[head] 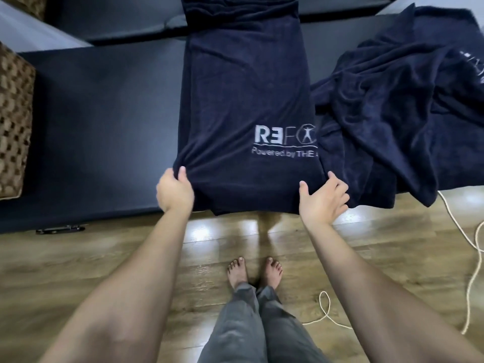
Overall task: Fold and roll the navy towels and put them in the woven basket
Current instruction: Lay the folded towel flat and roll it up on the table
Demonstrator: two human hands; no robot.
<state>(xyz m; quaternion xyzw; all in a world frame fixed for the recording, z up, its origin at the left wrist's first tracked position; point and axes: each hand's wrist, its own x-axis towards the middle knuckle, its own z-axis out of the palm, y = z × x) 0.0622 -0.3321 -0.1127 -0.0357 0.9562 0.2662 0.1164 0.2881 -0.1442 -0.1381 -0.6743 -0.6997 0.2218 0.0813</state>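
At nine o'clock sits the woven basket. The left hand pinches the folded navy towel's near corner; the right hand rests spread-fingered on its opposite corner. A crumpled towel lies at two o'clock.

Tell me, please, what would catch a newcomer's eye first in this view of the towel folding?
The long folded navy towel with its pale printed logo lies down the middle of the dark mat. The left hand pinches its near left corner while the right hand lies open at the near right corner. A second navy towel sits crumpled to the right, and a woven basket stands at the far left.
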